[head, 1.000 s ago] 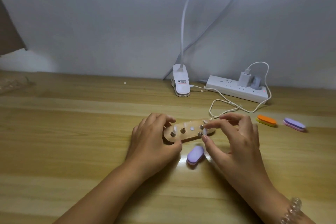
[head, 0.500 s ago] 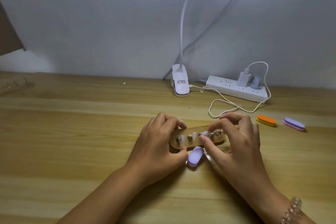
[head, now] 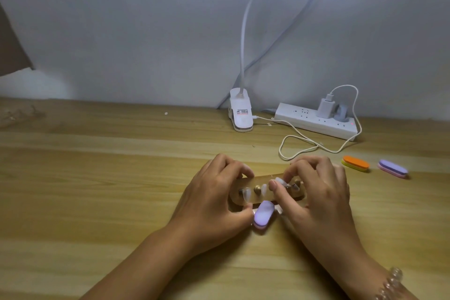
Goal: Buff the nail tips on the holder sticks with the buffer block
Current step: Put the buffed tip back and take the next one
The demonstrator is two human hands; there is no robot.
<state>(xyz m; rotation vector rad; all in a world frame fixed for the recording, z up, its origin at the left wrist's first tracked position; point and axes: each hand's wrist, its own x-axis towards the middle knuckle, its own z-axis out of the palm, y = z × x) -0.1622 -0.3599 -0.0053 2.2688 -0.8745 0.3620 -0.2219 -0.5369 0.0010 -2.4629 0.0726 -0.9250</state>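
On pale wooden tabletop (head: 97, 202), left hand (head: 214, 200) gripping end of oval wooden holder base (head: 260, 179) to steady it, right hand (head: 316, 200) over other end, lilac oval buffer block (head: 263, 214) parked ungripped just in front, right thumb and forefinger seemingly pinching clear nail tip (head: 280, 181) on stick.

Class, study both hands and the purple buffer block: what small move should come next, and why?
Probably lift the nail tip that the right hand pinches out of the wooden holder base, which the left hand steadies; the purple buffer block lies on the table, ungripped, ready afterwards.
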